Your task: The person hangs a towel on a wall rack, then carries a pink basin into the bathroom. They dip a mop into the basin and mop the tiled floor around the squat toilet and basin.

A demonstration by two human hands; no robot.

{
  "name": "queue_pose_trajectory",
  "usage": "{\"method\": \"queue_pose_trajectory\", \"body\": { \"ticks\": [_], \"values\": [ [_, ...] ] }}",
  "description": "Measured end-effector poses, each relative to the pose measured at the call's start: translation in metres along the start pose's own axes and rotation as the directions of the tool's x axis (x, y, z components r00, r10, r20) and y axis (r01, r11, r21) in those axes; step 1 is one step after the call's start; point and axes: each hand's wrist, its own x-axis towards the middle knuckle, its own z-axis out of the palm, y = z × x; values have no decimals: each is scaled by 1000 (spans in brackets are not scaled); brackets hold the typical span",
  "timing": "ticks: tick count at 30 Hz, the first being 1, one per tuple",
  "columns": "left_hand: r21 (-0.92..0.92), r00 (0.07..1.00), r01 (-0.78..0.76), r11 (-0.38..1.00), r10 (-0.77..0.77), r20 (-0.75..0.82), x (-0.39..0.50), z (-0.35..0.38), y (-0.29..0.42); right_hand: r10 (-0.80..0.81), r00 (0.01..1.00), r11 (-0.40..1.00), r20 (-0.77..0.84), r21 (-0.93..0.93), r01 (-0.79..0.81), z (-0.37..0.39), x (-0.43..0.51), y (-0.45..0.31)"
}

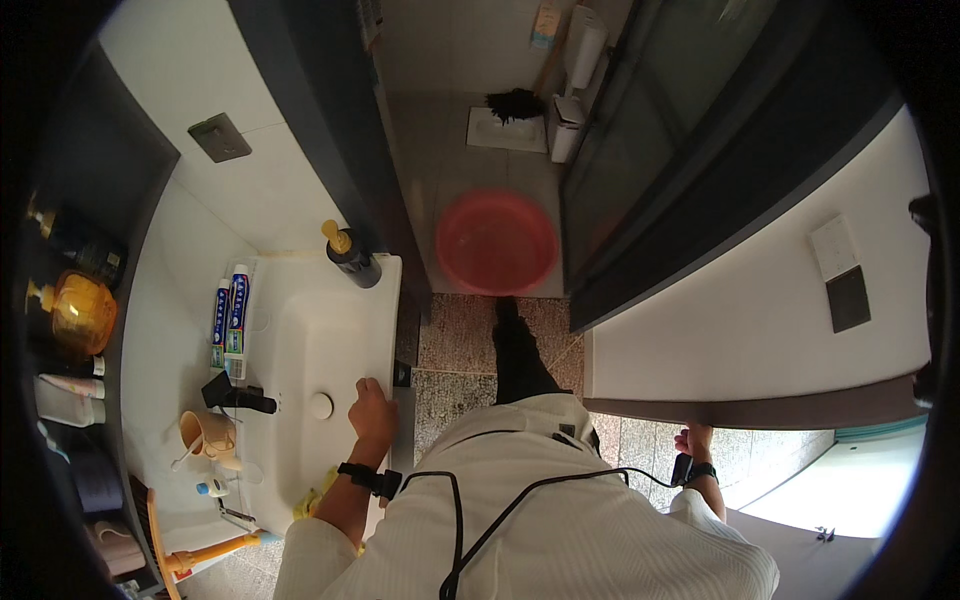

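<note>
My left hand (373, 415) is over the front rim of the white washbasin (384, 315), its fingers curled and nothing visible in them. Whether it rests on the rim I cannot tell. Beside the basin's drain plug (322, 406) stands a black faucet (251, 399). Yellow cloth or gloves (306, 504) lie on the basin near my left forearm. My right hand (694, 439) is out to the right at the wall's brown edge (645, 411), partly hidden, so its grip is unclear. A pink plastic basin (497, 241) sits on the floor ahead, by my forward foot (507, 307).
A black pump bottle (354, 255) stands on the washbasin's far corner. Toothpaste tubes (237, 307) and a peach cup (210, 436) line its back. A dark door frame (330, 112) and a glass door (660, 112) flank the passage. A black mop head (514, 105) lies beyond, near a squat toilet (504, 135).
</note>
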Motion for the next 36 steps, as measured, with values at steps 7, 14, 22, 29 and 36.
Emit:
{"method": "queue_pose_trajectory", "body": {
  "ticks": [7, 14, 22, 29, 36],
  "values": [
    [-25, 997, 14, 1000, -12, 72, 17, -26, 3, 212, 961, 971, 177, -145, -188, 27, 15, 23],
    [-287, 988, -147, 947, 156, 8, 113, -63, 106, 118, 790, 970, 601, -241, 39, 203, 41, -119],
    [-394, 943, -234, 889, 109, -315, 275, -107, 214, -222, 751, 966, 622, 38, 254, 330, 127, -358],
    [-550, 943, -188, 814, -6, -332, 323, -105, 239, -415, 624, 902, 662, 209, 378, 371, 168, -429],
    [-837, 979, -30, 546, 186, 87, 404, -41, 297, -290, 710, 948, 642, 89, 306, 300, 109, -382]
  ]
}}
